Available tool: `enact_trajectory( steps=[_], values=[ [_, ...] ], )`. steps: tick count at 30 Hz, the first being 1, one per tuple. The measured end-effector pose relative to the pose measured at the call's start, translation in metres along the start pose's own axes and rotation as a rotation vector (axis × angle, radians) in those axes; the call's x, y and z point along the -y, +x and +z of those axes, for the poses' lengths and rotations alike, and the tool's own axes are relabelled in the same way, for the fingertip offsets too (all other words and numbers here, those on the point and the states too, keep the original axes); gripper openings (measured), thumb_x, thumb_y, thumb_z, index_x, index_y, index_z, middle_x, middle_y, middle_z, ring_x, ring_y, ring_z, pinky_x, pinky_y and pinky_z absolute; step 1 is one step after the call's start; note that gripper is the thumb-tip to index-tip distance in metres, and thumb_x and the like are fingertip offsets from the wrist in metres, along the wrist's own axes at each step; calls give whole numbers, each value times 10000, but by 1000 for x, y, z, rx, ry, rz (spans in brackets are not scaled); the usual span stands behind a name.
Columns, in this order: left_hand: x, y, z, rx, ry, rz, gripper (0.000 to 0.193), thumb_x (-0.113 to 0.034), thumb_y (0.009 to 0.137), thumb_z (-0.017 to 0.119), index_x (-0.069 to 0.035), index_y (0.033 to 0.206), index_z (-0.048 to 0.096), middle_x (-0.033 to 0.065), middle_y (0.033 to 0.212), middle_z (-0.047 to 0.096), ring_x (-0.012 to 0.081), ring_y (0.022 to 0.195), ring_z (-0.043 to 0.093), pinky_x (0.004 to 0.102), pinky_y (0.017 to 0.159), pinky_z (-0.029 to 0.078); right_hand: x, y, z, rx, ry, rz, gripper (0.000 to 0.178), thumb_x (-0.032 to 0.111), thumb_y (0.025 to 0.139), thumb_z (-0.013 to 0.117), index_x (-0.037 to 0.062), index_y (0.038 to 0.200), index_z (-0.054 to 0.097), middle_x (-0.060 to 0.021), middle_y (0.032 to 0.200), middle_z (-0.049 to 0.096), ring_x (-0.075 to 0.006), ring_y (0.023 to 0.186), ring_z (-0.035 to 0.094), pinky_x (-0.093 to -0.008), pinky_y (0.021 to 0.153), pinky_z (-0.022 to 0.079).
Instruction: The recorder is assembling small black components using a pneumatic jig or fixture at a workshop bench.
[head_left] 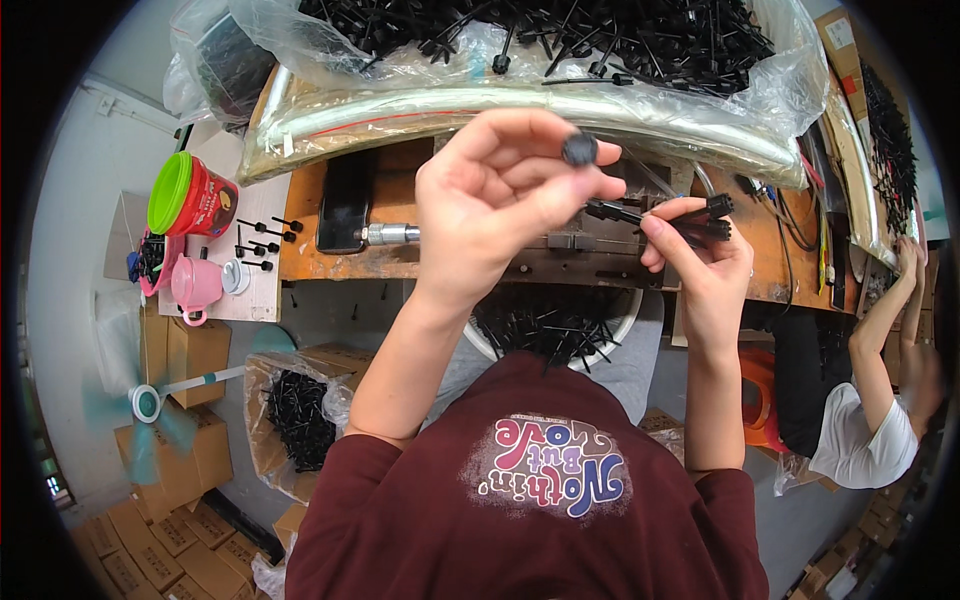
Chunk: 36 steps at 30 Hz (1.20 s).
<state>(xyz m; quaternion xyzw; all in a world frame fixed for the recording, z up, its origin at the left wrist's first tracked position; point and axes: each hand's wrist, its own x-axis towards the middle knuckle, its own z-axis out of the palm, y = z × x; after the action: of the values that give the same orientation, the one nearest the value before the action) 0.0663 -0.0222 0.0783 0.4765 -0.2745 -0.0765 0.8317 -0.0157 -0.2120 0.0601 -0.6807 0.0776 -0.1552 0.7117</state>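
Note:
My left hand [470, 195] is raised over the bench with its thumb and fingers closed on a small black round-headed plastic part [579, 150]. Beside it on the right, my right hand [708, 265] pinches several black stemmed plastic parts [716, 208], their ribbed heads pointing right. One dark stem [612, 211] reaches from the right hand's fingertips toward the left hand. Beneath both hands is a dark metal fixture [570, 262], partly hidden, with a silver cylindrical fitting [390, 234] at its left.
Beyond the hands, a plastic-lined tray [400, 115] holds heaped black parts. A white tub [632, 310] of similar parts sits at my lap. Left are a red bucket [212, 203], pink cup [196, 283] and fan [146, 403]. Another person [870, 430] works at right.

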Motion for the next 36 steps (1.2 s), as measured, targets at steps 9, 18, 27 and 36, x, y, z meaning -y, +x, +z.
enact_trajectory(
  steps=[9,18,27,36],
  values=[
    [33,-77,-9,298,1056,195,263,-29,685,796,-7,925,692,145,1218,651,257,947,681,334,822,562,-2,-19,-27,-137,-72,0,139,-6,837,724,-5,964,669,-30,806,653,-70,621,588,-188,563,446],
    [75,-87,-10,287,1443,286,230,-92,710,775,-34,918,694,101,1248,649,239,758,681,322,735,564,-5,-32,-33,-105,-62,69,212,-2,827,728,-13,1024,648,-44,855,654,-65,602,560,-189,532,423],
    [64,-79,-6,326,1429,208,207,-99,703,777,-54,891,702,88,1220,667,198,661,667,291,617,533,-7,-32,-38,36,91,278,291,-17,791,745,-31,1049,610,-65,842,644,-73,554,540,-203,495,414],
    [22,-69,3,369,663,-116,415,-6,760,761,-33,1166,679,127,1096,701,244,942,682,338,781,559,-11,-32,-25,158,92,386,313,8,779,770,-30,1046,611,-70,821,658,-90,553,607,-206,472,471]
  ],
)
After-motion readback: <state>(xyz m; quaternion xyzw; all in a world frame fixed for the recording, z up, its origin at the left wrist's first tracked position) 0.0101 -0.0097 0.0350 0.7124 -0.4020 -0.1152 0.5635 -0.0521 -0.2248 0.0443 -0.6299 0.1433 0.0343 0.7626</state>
